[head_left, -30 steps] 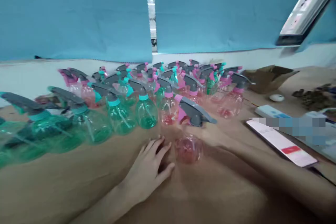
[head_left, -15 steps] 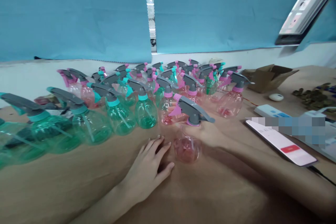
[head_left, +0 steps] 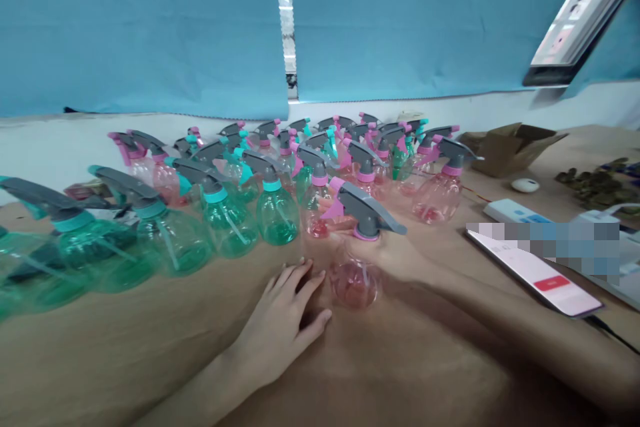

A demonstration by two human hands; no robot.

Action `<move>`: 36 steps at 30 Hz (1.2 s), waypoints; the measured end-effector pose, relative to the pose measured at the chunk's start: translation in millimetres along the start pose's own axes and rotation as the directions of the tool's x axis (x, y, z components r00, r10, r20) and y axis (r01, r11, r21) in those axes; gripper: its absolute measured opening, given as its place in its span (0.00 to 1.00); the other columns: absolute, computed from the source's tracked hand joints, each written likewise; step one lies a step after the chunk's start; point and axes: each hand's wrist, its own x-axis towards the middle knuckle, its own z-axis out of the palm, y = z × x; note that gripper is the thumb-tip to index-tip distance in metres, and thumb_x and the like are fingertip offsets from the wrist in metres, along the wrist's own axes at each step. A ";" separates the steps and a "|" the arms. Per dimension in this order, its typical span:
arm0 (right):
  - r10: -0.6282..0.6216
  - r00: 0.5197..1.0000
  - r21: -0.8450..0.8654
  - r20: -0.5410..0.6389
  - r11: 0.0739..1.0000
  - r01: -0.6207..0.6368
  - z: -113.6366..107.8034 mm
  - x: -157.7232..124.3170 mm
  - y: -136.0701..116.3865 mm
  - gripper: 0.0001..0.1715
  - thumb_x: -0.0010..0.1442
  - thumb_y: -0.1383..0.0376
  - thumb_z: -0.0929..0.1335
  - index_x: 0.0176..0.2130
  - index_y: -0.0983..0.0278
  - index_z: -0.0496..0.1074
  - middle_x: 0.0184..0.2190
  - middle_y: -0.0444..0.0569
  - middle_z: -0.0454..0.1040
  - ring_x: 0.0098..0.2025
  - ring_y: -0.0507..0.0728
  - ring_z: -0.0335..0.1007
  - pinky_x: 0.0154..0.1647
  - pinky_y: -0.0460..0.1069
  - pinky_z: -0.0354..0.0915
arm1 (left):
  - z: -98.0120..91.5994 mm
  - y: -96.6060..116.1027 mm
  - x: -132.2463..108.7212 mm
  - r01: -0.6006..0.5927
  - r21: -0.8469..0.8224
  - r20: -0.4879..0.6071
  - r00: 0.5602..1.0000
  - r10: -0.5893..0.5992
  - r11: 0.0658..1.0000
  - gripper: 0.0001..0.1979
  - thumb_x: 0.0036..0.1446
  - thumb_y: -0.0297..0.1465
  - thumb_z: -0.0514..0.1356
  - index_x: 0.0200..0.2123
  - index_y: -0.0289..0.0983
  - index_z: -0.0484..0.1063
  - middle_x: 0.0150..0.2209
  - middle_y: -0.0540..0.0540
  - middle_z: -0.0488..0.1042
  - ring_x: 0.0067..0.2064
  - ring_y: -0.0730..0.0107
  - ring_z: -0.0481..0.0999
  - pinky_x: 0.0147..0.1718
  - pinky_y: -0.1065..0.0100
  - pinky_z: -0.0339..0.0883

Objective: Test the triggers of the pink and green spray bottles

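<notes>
A clear pink spray bottle (head_left: 355,285) with a grey and pink trigger head stands upright in front of me. My right hand (head_left: 395,255) reaches round its far side and holds it near the neck. The fingers show blurred behind the pink trigger, partly hidden by the bottle. My left hand (head_left: 287,310) lies palm down on the brown table top (head_left: 150,353), fingers apart, just left of the bottle and holding nothing. Beyond it stand a green spray bottle (head_left: 278,219) with a teal collar and another pink spray bottle (head_left: 439,195) at the right.
Several green and pink spray bottles crowd the table's back and left. At the right lie a phone (head_left: 537,273) with a cable, a white power strip (head_left: 517,213) and a white oval object (head_left: 525,185). An open cardboard box (head_left: 515,150) stands near the wall.
The pink spray bottle and my right hand have shifted very slightly left. My left hand stays in place.
</notes>
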 end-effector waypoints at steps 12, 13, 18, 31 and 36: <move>0.083 0.996 -0.157 0.017 0.984 -0.080 0.4 0.6 2.2 0.07 0.50 0.60 0.67 0.27 0.61 0.67 0.25 0.44 0.71 0.30 0.56 0.68 0.34 0.53 0.67 | 0.7 -0.1 -0.6 0.004 -0.003 -0.001 1.000 -0.004 1.000 0.23 0.61 0.40 0.53 0.57 0.38 0.61 0.59 0.40 0.59 0.59 0.51 0.57 0.54 0.49 0.54; 0.102 0.995 -0.177 0.012 0.979 -0.099 0.3 0.7 2.3 0.08 0.50 0.59 0.67 0.27 0.61 0.67 0.25 0.44 0.71 0.30 0.56 0.68 0.34 0.53 0.67 | 0.7 -0.1 -0.5 -0.001 -0.005 -0.006 1.000 0.000 1.000 0.23 0.61 0.40 0.53 0.57 0.38 0.61 0.59 0.40 0.59 0.59 0.51 0.57 0.54 0.49 0.54; 0.129 0.991 -0.185 0.044 0.976 -0.119 -1.2 0.0 2.0 0.12 0.51 0.55 0.66 0.30 0.61 0.69 0.29 0.46 0.72 0.34 0.59 0.69 0.38 0.55 0.67 | -0.6 0.6 0.1 -0.004 -0.005 -0.003 1.000 0.004 1.000 0.22 0.61 0.40 0.53 0.56 0.37 0.62 0.59 0.39 0.59 0.59 0.51 0.57 0.54 0.49 0.54; 0.163 0.985 -0.143 0.063 0.978 -0.153 -1.3 -0.6 2.6 0.15 0.50 0.52 0.66 0.31 0.59 0.71 0.32 0.48 0.74 0.37 0.61 0.70 0.40 0.57 0.67 | -2.1 2.7 1.2 0.006 -0.014 0.011 1.000 -0.006 1.000 0.23 0.61 0.40 0.53 0.56 0.37 0.62 0.59 0.40 0.59 0.59 0.51 0.56 0.54 0.49 0.54; 0.139 0.989 -0.154 0.058 0.980 -0.129 -2.0 -0.9 4.3 0.14 0.51 0.53 0.66 0.32 0.60 0.71 0.33 0.48 0.74 0.37 0.60 0.69 0.41 0.58 0.66 | -1.7 2.5 0.8 0.011 -0.009 0.016 1.000 -0.010 1.000 0.23 0.61 0.40 0.53 0.56 0.37 0.62 0.59 0.39 0.59 0.59 0.51 0.56 0.54 0.48 0.54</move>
